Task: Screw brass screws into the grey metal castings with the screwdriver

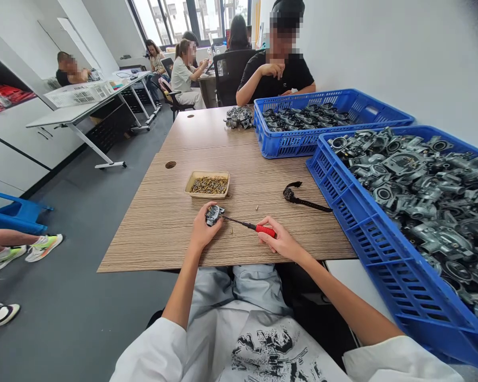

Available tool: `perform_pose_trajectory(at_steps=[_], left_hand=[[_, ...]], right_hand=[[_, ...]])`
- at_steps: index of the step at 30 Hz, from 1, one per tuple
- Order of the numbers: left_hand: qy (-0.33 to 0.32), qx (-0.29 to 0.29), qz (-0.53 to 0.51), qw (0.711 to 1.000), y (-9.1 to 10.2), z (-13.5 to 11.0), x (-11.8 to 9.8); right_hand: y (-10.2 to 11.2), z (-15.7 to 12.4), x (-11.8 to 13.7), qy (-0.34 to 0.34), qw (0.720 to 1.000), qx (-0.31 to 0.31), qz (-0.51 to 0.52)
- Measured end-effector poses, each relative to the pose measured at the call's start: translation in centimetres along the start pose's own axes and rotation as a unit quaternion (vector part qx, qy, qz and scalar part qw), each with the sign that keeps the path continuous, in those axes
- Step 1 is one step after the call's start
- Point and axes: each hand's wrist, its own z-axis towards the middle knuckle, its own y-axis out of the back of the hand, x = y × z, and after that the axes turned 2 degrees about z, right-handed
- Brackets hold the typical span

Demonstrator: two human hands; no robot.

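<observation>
My left hand is closed around a small grey metal carburetor body just above the table. In my right hand is a screwdriver with a red handle and a long dark shaft. Its tip reaches the right side of the carburetor body; whether it sits in a screw is too small to tell. A small brass-coloured piece lies below the shaft, and another small piece lies beyond it. Behind my left hand stands a beige tray filled with small brass parts.
A wristwatch lies on the wood-grain table. At right, a blue crate is heaped with metal carburetor parts; a second blue crate stands behind it. More metal parts lie near a seated person across the table.
</observation>
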Motion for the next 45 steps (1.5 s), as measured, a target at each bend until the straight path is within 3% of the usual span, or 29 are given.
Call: perform_pose_trajectory(at_steps=[7, 15, 23, 30, 37, 45], left_hand=[[0.004, 0.001, -0.005, 1.0, 0.06, 0.01, -0.14], [-0.018, -0.003, -0.01, 1.0, -0.03, -0.01, 0.32], [-0.027, -0.002, -0.002, 1.0, 0.04, 0.02, 0.27], [-0.037, 0.003, 0.003, 0.999, 0.14, -0.04, -0.08], [-0.045, 0.004, 0.004, 0.999, 0.22, -0.09, -0.19], [-0.016, -0.004, -0.007, 1.0, 0.12, 0.04, -0.01]], right_hand=[[0.04, -0.2, 0.07, 0.01, 0.999, 0.003, -0.032], [-0.21, -0.06, -0.49, 0.095, 0.989, -0.037, -0.111], [-0.39, -0.26, -0.54, 0.046, 0.992, -0.073, -0.095], [-0.33, -0.28, -0.13, 0.046, 0.989, -0.094, -0.107], [-0.21, -0.23, -0.18, 0.043, 0.99, -0.078, -0.105], [-0.57, -0.62, 0.21, 0.047, 0.978, -0.084, -0.186]])
